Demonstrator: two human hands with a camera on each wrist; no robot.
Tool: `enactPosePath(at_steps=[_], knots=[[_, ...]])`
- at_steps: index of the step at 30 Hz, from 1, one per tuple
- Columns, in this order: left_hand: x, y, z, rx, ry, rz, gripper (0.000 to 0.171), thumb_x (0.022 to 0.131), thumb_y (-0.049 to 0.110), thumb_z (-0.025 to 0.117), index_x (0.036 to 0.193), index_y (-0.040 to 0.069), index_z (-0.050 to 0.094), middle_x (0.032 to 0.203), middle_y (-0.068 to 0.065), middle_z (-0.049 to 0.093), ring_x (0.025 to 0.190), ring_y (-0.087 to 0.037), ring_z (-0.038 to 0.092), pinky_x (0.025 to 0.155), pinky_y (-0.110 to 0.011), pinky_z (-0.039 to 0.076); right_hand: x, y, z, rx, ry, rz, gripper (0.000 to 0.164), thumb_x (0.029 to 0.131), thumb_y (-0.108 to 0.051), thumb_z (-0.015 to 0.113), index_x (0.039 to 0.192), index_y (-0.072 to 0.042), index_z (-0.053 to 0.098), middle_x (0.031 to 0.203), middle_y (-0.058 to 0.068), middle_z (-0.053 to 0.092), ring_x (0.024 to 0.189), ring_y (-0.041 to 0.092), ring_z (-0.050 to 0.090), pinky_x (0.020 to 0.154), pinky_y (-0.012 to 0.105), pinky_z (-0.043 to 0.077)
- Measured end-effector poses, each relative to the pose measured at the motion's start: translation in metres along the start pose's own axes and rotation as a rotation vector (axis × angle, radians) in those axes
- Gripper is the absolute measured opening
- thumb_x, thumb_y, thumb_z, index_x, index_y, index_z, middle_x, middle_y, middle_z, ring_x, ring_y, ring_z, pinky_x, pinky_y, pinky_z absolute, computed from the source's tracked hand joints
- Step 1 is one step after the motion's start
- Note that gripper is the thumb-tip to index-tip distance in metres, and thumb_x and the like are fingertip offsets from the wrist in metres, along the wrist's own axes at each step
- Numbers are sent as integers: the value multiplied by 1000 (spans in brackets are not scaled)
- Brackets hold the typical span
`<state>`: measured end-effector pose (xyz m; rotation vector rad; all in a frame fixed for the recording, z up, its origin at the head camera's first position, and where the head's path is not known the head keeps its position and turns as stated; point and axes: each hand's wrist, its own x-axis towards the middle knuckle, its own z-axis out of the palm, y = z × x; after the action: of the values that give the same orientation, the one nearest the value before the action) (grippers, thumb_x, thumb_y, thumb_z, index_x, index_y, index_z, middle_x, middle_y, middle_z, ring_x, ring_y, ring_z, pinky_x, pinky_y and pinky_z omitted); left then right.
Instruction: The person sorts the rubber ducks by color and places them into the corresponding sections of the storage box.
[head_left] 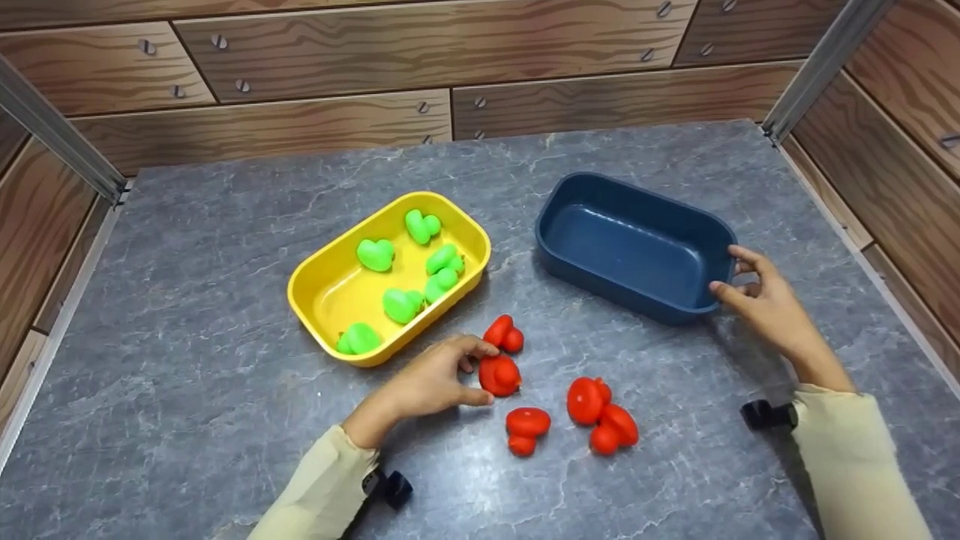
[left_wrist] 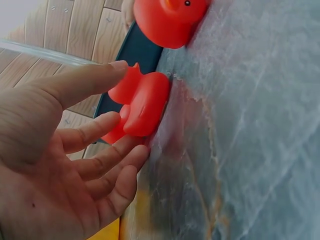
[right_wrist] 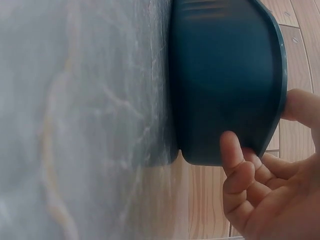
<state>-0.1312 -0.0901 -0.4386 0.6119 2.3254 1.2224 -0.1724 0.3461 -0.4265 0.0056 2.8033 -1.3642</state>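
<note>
Around a red rubber duck (head_left: 499, 375) my left hand (head_left: 439, 379) spreads its thumb and fingers. In the left wrist view the fingertips (left_wrist: 119, 120) lie close to a red duck (left_wrist: 147, 105); whether they touch it I cannot tell. Another red duck (head_left: 504, 334) sits just beyond, and one more (head_left: 527, 430) lies nearer me. Two red ducks (head_left: 589, 400) rest together to the right. My right hand (head_left: 769, 304) pinches the right end of a dark blue bin (head_left: 626, 244), its thumb over the rim and fingers against the outer wall (right_wrist: 225, 85). No ducks show inside the bin.
A yellow bin (head_left: 315, 289) with several green rubber ducks (head_left: 375, 255) stands left of the blue one. Grey marbled table (head_left: 187, 360) lies under everything. Wood-patterned panels (head_left: 420, 52) close off the back and both sides.
</note>
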Motion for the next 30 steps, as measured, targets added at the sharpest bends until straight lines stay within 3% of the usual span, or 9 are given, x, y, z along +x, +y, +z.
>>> enactPosePath(at_steps=[9,15,22,30], knots=[[10,7,5,148,-16,-87,55,76,20,81,127,14,61,113,-4,57,98,-21,53,89,-36,43,-1,0,0,-18,1,0,68,97,-18,56,149,7,19,123,19,38,74,-8,52,58,18,47],[13,6,8,241,12,-64,55,73,21,83,124,13,64,111,-3,58,99,-21,56,88,-36,45,-2,-3,-1,-9,-16,9,70,98,-20,55,150,5,17,124,16,36,75,-7,54,60,18,48],[12,6,8,275,2,-73,53,73,21,83,122,15,65,106,-1,56,93,-19,54,83,-34,44,-1,-1,0,1,-16,-3,68,98,-16,55,150,6,17,124,19,37,73,-7,54,59,17,48],[9,4,8,425,55,-30,48,70,34,82,114,22,67,93,6,55,84,-14,55,70,-33,44,-3,-2,-1,-1,-20,-8,68,97,-16,56,149,6,19,123,20,37,74,-7,53,59,18,47]])
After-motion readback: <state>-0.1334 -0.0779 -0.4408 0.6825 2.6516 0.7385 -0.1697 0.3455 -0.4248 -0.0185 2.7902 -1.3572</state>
